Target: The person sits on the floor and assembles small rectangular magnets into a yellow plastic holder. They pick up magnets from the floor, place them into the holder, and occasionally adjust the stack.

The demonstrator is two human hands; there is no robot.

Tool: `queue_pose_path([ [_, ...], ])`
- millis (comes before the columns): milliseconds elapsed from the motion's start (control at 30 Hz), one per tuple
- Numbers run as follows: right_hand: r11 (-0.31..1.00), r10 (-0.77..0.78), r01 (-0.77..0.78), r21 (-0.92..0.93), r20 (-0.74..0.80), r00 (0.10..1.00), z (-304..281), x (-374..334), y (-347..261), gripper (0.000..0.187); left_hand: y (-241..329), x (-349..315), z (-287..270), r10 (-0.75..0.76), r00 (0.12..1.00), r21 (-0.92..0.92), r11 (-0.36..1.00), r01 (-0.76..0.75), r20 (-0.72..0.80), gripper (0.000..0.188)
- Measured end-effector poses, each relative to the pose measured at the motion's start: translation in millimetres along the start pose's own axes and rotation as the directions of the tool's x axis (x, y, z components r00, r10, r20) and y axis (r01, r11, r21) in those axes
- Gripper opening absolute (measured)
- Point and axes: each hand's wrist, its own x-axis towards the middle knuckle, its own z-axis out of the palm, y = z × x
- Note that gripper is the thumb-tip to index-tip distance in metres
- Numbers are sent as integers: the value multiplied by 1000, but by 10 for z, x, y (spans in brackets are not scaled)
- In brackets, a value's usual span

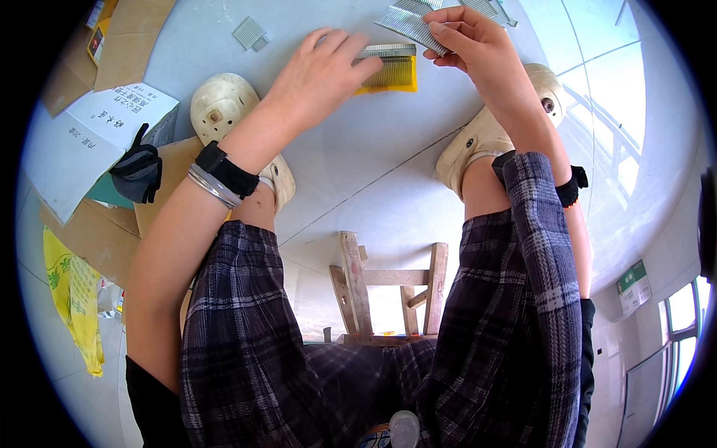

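On the floor between my feet lies a small yellow box (404, 84) packed with a row of thin silver nails that look like collated brad nails. My left hand (328, 67) is over its left end, fingers bent and apart, the thumb overlapping the box's edge. Up and to the right, my right hand (478, 48) pinches a silver nail strip (407, 21) between thumb and fingers. More nail strips (489, 9) lie just behind that hand. A separate small piece of nail strip (249, 33) rests on the floor farther left.
A white carton (112, 123) with a dark glove (138, 172) on it stands left, beside an open brown cardboard box (138, 37). A yellow plastic bag (73, 299) lies nearer. My shoes (224, 104) flank the work area. Below me is a wooden stool (355, 284).
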Motion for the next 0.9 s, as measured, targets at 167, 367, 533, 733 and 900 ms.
queue_pose_path([
  [167, 1000, 2, -2, 7, 1, 1000, -10, 5, 20, 15, 1, -8, 8, 0, 1000, -17, 1000, 0, -5, 27],
  [367, 999, -7, 7, 45, 3, 1000, -14, 29, 66, 14, 39, -46, 17, -14, 998, 65, 998, 17, -59, 20],
  [533, 1000, -4, 4, 19, 8, 1000, -23, 24, 48, 14, 50, -67, 16, -8, 995, 74, 997, 15, -95, 18],
  [733, 1000, -2, 2, 23, 3, 1000, -23, 31, 56, 14, 44, -68, 21, -10, 995, 79, 997, 18, -103, 20],
  [900, 999, -5, 5, 34, 1, 1000, -30, 40, 87, 15, 34, -73, 7, 1, 995, 72, 997, 6, -96, 24],
])
